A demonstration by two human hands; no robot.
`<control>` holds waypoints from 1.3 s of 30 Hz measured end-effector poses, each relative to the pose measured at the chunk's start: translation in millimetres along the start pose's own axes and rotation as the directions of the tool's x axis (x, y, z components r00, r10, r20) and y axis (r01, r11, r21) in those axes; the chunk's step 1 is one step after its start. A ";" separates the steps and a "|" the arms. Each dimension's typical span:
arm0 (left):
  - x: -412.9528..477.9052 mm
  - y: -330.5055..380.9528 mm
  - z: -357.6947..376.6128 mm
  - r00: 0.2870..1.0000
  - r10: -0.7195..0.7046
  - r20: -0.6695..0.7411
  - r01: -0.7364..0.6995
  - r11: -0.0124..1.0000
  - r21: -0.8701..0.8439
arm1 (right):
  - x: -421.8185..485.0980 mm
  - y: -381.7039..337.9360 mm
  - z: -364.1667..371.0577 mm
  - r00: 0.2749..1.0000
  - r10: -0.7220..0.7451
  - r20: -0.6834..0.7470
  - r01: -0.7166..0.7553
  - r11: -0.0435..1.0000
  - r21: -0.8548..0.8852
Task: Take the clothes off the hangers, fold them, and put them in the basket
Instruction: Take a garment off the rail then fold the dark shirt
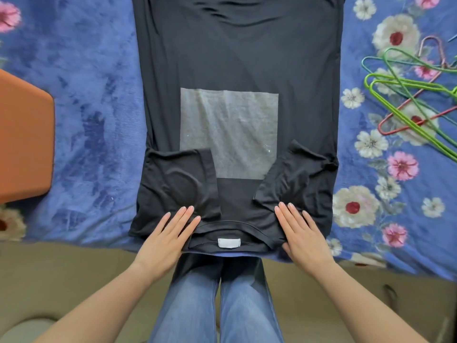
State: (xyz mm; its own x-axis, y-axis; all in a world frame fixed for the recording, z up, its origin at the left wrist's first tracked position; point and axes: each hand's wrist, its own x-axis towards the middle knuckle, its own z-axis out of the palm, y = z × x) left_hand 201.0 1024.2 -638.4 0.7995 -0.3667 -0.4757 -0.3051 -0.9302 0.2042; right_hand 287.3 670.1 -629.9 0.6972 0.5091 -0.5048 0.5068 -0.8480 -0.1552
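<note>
T-shirt (237, 58) under two flat hands (168, 233) (304, 233)

A bed took up the far part of the scene, covered by a blue bedspread (86, 120) with a soft, slightly mottled pile. On the right, the cloth bore white and pink flowers (356, 206); a few more showed at the left edge. Near the bed's edge lay a plain tan floor (74, 268), with a pale rounded shape (27, 330) in its near left corner. The light was soft and even, without hard shadows.
</note>
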 end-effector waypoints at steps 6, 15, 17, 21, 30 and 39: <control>21.8 -2.7 -55.0 0.951 -0.283 0.121 0.302 0.777 -0.553 | 35.5 -0.2 -50.2 0.940 0.322 0.116 -0.338 0.822 0.458; 118.7 -80.8 -182.6 0.892 -0.140 0.431 0.444 0.459 -0.770 | 132.0 60.0 -170.0 0.901 0.272 0.337 -0.432 0.609 0.665; 134.8 -97.7 -208.3 0.853 -0.092 0.513 0.490 0.478 -0.729 | 149.1 70.7 -192.9 0.916 0.228 0.330 -0.398 0.620 0.676; 171.0 -133.1 -246.3 0.862 -0.212 0.460 0.489 0.586 -0.646 | 186.2 90.9 -227.1 0.936 0.211 0.281 -0.348 0.673 0.653; 274.9 -195.2 -313.2 0.917 -0.348 0.197 0.396 0.726 -0.563 | 287.9 131.0 -293.1 0.952 0.279 0.126 -0.294 0.720 0.629; 352.0 -240.5 -329.7 0.753 -0.608 -0.252 0.422 0.740 -0.523 | 380.1 153.6 -326.3 0.815 0.520 -0.255 -0.311 0.764 0.565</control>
State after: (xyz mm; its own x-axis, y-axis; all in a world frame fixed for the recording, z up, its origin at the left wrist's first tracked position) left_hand 726.4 1124.7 -572.9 0.9180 0.2939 -0.2663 0.3824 -0.8338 0.3981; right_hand 795.6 781.6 -568.4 0.9613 0.0113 -0.2753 -0.1159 -0.8900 -0.4410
